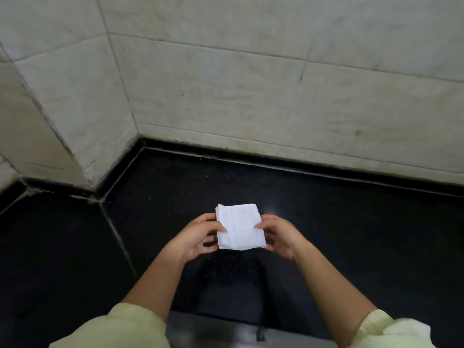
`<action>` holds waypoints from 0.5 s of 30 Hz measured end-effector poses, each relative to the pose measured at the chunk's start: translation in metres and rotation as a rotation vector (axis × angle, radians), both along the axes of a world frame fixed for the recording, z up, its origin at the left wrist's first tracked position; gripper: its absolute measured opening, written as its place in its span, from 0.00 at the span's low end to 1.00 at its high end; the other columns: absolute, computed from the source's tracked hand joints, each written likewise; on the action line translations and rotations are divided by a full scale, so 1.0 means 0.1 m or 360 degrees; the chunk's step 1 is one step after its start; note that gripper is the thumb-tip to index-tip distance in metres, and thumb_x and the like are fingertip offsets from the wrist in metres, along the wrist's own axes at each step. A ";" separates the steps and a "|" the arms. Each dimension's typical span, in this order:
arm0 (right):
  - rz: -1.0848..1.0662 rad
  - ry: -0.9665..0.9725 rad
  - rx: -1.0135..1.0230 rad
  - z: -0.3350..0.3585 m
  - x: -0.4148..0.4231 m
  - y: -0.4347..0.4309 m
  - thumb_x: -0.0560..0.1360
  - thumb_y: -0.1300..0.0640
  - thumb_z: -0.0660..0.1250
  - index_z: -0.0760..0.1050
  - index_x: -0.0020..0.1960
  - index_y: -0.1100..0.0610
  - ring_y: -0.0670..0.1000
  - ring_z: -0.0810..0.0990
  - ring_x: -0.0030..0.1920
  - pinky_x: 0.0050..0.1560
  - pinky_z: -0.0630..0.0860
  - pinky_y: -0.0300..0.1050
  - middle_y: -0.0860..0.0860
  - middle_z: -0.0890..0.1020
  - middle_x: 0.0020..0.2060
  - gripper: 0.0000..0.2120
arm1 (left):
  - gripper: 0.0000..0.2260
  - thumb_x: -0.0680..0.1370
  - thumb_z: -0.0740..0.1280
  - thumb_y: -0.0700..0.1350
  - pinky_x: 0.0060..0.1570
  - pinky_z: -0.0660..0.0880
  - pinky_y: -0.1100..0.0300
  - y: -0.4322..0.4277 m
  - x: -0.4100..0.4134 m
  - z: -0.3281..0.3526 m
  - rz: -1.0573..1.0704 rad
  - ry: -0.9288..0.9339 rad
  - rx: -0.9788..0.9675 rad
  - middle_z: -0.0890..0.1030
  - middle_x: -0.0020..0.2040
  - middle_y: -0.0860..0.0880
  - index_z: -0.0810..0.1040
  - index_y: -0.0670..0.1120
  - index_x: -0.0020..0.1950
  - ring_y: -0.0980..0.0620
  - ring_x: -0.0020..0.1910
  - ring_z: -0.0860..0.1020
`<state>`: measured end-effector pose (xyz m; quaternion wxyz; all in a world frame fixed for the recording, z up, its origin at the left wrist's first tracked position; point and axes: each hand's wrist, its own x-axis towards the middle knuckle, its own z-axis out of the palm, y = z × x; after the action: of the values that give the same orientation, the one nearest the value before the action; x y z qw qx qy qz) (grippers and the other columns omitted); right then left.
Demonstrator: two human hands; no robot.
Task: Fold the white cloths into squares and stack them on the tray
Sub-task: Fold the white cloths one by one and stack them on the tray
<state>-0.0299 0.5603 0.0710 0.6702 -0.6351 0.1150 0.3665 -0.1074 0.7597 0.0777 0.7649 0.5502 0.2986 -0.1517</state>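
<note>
A folded white cloth (240,226), almost square, is held over the black bench (351,234) near the middle of the scene. The left hand (198,237) pinches its left edge with thumb on top, and the right hand (281,236) pinches its right edge the same way. Behind the bench stands a pale tiled wall (251,84). Both forearms come out of light yellow sleeves (130,327).

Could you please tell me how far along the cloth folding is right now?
Done: the white cloth is already folded into a compact, roughly square pad. In hand: the left hand and right hand pinch its sides over the black counter. Left: stacking it; no tray is in view.
</note>
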 end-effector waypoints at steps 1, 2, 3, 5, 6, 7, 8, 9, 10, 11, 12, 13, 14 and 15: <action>-0.0025 -0.0023 0.0006 0.04 0.02 -0.22 0.69 0.67 0.66 0.78 0.48 0.55 0.53 0.79 0.45 0.41 0.77 0.44 0.53 0.82 0.45 0.11 | 0.19 0.72 0.68 0.33 0.46 0.77 0.54 -0.20 0.07 0.03 -0.0035 -0.0012 0.0003 0.82 0.53 0.46 0.77 0.49 0.59 0.47 0.50 0.80; -0.0048 -0.0041 0.0008 0.08 0.04 -0.43 0.70 0.67 0.66 0.78 0.47 0.55 0.53 0.78 0.46 0.41 0.77 0.44 0.53 0.81 0.44 0.10 | 0.19 0.72 0.68 0.33 0.46 0.77 0.54 -0.39 0.14 0.06 -0.0070 -0.0023 0.0011 0.82 0.53 0.46 0.77 0.49 0.59 0.47 0.50 0.80; -0.0077 -0.0056 0.0003 0.11 0.06 -0.64 0.70 0.68 0.65 0.78 0.47 0.55 0.54 0.77 0.46 0.41 0.76 0.44 0.54 0.81 0.44 0.10 | 0.19 0.72 0.68 0.33 0.46 0.78 0.55 -0.58 0.20 0.09 -0.0105 -0.0037 0.0019 0.82 0.53 0.47 0.77 0.49 0.59 0.48 0.49 0.80; -0.0155 -0.0072 -0.0006 0.15 0.09 -1.10 0.70 0.68 0.65 0.78 0.49 0.56 0.54 0.77 0.46 0.41 0.77 0.44 0.55 0.81 0.45 0.12 | 0.18 0.72 0.68 0.33 0.43 0.78 0.56 -1.02 0.33 0.14 -0.0179 -0.0059 0.0052 0.82 0.50 0.48 0.77 0.49 0.59 0.49 0.47 0.80; -0.0187 -0.0079 -0.0006 0.18 0.11 -1.35 0.70 0.68 0.66 0.78 0.51 0.57 0.54 0.77 0.47 0.41 0.77 0.45 0.55 0.81 0.46 0.13 | 0.18 0.72 0.68 0.33 0.41 0.77 0.57 -1.26 0.38 0.17 -0.0215 -0.0071 0.0066 0.82 0.49 0.48 0.77 0.49 0.58 0.50 0.46 0.80; -0.0221 -0.0093 -0.0005 0.21 0.13 -1.63 0.70 0.68 0.65 0.78 0.52 0.57 0.54 0.77 0.47 0.41 0.77 0.44 0.55 0.81 0.46 0.13 | 0.17 0.72 0.68 0.33 0.39 0.77 0.57 -1.53 0.45 0.20 -0.0249 -0.0084 0.0072 0.82 0.48 0.49 0.77 0.49 0.58 0.50 0.45 0.80; -0.0252 -0.0112 -0.0012 0.25 0.14 -1.88 0.70 0.68 0.65 0.78 0.52 0.57 0.54 0.77 0.46 0.40 0.77 0.44 0.55 0.80 0.46 0.13 | 0.17 0.72 0.68 0.33 0.38 0.76 0.58 -1.78 0.51 0.23 -0.0280 -0.0098 0.0067 0.82 0.47 0.49 0.78 0.49 0.57 0.51 0.44 0.80; -0.0295 -0.0125 -0.0019 0.29 0.15 -2.12 0.70 0.69 0.65 0.78 0.52 0.57 0.53 0.77 0.45 0.39 0.76 0.43 0.55 0.80 0.45 0.13 | 0.17 0.72 0.68 0.34 0.38 0.76 0.58 -2.01 0.57 0.26 -0.0315 -0.0113 0.0059 0.82 0.46 0.49 0.78 0.49 0.57 0.51 0.43 0.79; -0.0345 -0.0133 -0.0023 0.32 0.16 -2.35 0.70 0.69 0.65 0.77 0.51 0.57 0.53 0.77 0.44 0.39 0.76 0.43 0.54 0.80 0.44 0.12 | 0.17 0.72 0.68 0.34 0.38 0.76 0.59 -2.24 0.62 0.28 -0.0355 -0.0127 0.0057 0.81 0.45 0.50 0.78 0.49 0.57 0.52 0.42 0.79; -0.0395 -0.0138 -0.0019 0.36 0.15 -2.58 0.70 0.69 0.65 0.77 0.50 0.57 0.52 0.77 0.43 0.39 0.75 0.44 0.54 0.80 0.43 0.12 | 0.16 0.72 0.68 0.34 0.37 0.76 0.59 -2.47 0.67 0.30 -0.0401 -0.0138 0.0058 0.81 0.44 0.50 0.78 0.49 0.56 0.53 0.41 0.80; -0.0451 -0.0149 -0.0017 0.40 0.15 -2.85 0.70 0.69 0.65 0.77 0.50 0.57 0.52 0.78 0.42 0.39 0.75 0.44 0.54 0.80 0.43 0.12 | 0.16 0.72 0.68 0.34 0.37 0.76 0.59 -2.73 0.73 0.33 -0.0454 -0.0145 0.0055 0.81 0.43 0.50 0.79 0.49 0.56 0.53 0.40 0.80; -0.0503 -0.0163 -0.0024 0.44 0.15 -3.09 0.70 0.69 0.65 0.78 0.49 0.57 0.52 0.78 0.42 0.39 0.75 0.44 0.54 0.81 0.43 0.12 | 0.15 0.72 0.68 0.34 0.37 0.76 0.60 -2.97 0.79 0.37 -0.0500 -0.0152 0.0050 0.81 0.42 0.50 0.79 0.49 0.55 0.54 0.38 0.79; -0.0547 -0.0173 -0.0037 0.48 0.15 -3.28 0.70 0.69 0.65 0.78 0.49 0.57 0.52 0.79 0.42 0.39 0.76 0.45 0.54 0.81 0.43 0.12 | 0.15 0.72 0.68 0.33 0.36 0.76 0.60 -3.16 0.85 0.40 -0.0538 -0.0161 0.0045 0.81 0.40 0.51 0.80 0.49 0.53 0.54 0.37 0.78; -0.0594 -0.0183 -0.0047 0.51 0.15 -3.48 0.70 0.69 0.65 0.79 0.49 0.57 0.52 0.79 0.42 0.39 0.76 0.45 0.54 0.81 0.43 0.11 | 0.14 0.72 0.67 0.33 0.36 0.76 0.60 -3.36 0.91 0.44 -0.0582 -0.0170 0.0039 0.80 0.39 0.51 0.80 0.49 0.52 0.55 0.35 0.77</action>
<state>-0.0150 0.2122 0.1225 0.7225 -0.6324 0.1977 0.1973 -0.0168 0.4232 0.1212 0.7326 0.6119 0.1544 -0.2550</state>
